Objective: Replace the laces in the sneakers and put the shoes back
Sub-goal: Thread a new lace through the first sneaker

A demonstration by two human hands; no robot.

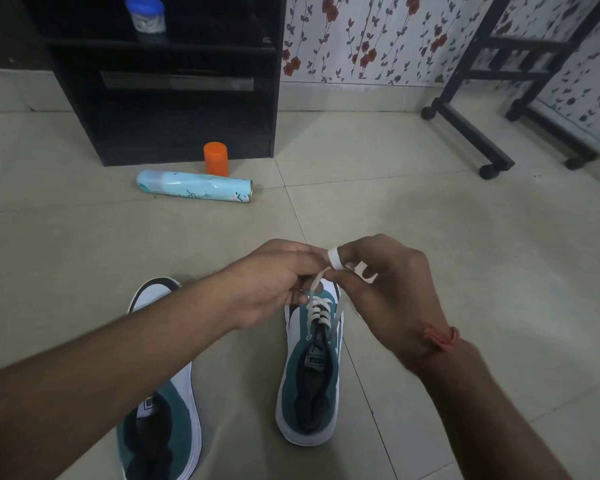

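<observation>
Forearms, 2, are reaching in from the bottom corners over a tiled floor (430,237).
Left sneaker (160,427), teal and white, is lying partly under the left forearm; whether it is laced cannot be told.
Right sneaker (310,379), same colours, is standing upright on the floor just beside it, toe pointing away, with a white lace (317,311) crossing its upper eyelets.
Left hand (274,285) is curling its fingers and pinching the lace above the toe.
Right hand (388,289) is gripping the lace too, with 1 turn wrapping a fingertip; a red thread (442,337) is circling its wrist.
Spray can (193,187), pale blue, is lying on its side further off.
Orange container (216,159) is standing just behind the can, in front of a black cabinet (187,116).
Blue-lidded jar (146,15) is sitting on the cabinet shelf.
Black frame (471,133) on casters is standing at right by floral wallpaper (361,36).
</observation>
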